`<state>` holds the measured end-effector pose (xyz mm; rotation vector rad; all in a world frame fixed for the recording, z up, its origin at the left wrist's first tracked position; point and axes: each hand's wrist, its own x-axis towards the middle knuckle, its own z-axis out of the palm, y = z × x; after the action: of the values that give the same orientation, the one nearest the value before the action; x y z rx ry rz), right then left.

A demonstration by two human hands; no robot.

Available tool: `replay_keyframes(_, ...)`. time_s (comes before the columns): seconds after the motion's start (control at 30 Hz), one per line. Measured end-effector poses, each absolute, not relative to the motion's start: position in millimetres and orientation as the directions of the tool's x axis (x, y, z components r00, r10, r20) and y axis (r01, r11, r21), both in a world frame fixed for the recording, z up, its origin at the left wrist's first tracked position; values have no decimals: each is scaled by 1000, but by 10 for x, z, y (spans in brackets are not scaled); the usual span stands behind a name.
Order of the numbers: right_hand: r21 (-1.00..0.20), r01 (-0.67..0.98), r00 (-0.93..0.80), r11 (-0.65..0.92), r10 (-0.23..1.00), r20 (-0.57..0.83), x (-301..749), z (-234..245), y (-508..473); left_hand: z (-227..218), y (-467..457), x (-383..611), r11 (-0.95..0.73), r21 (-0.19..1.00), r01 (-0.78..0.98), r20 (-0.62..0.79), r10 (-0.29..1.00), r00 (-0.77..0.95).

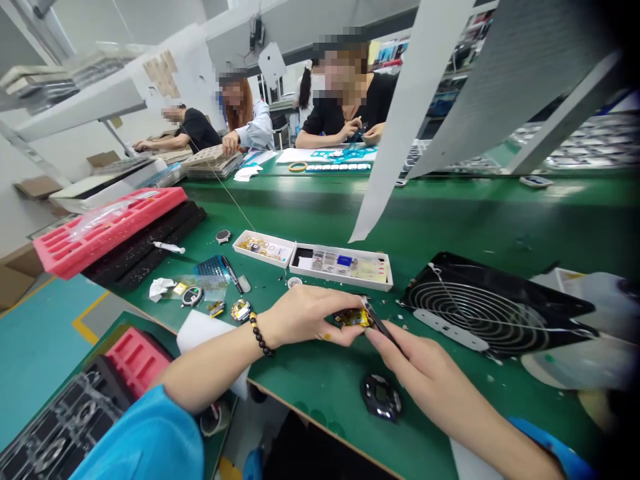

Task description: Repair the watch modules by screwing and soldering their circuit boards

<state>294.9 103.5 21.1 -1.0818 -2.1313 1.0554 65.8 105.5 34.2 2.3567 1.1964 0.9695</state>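
Note:
My left hand [307, 315] pinches a small yellow-wrapped part [353, 317] just above the green table [450, 213]. A bead bracelet sits on that wrist. My right hand [417, 360] grips black tweezers [380, 325] whose tips touch the yellow part. A black watch case [381, 397] lies on the table just below my right hand. Both my sleeves are blue.
Two white parts trays [341, 265] lie beyond my hands. A black fan with a wire grille [493, 308] lies at right. Pink and black trays [113, 230], a pen, watch parts and small pieces lie at left. Three people work at the far side.

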Motion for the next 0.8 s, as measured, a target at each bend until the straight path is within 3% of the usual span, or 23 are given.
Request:
replay_keyframes(0.13, -850, 423, -541, 313, 840, 41, 2913, 213, 1047, 418, 1004, 670, -516, 576, 634, 424, 852, 308)
replay_keyframes(0.23, -880, 400, -533, 256, 846, 4, 2886, 227, 1055, 459, 1018, 670, -423, 698, 578, 347, 906, 244)
replay_keyframes(0.37, -894, 404, -505, 191, 862, -44, 2896, 253, 1075, 438, 1123, 678, -119, 936, 330, 57, 980, 192)
replay_keyframes(0.5, -876, 443, -493, 190, 868, -61, 2955, 290, 1114, 407, 1215, 665, 133, 990, 57, -141, 972, 187)
replay_keyframes(0.63, -791, 551, -544, 266, 834, -98, 3002, 335, 1139, 411, 1243, 607, 191, 979, -69, -182, 976, 118)
replay_keyframes(0.8, -550, 715, -592, 432, 793, -146, 3004, 333, 1082, 455, 1235, 589, 239, 956, -168, -217, 966, 139)
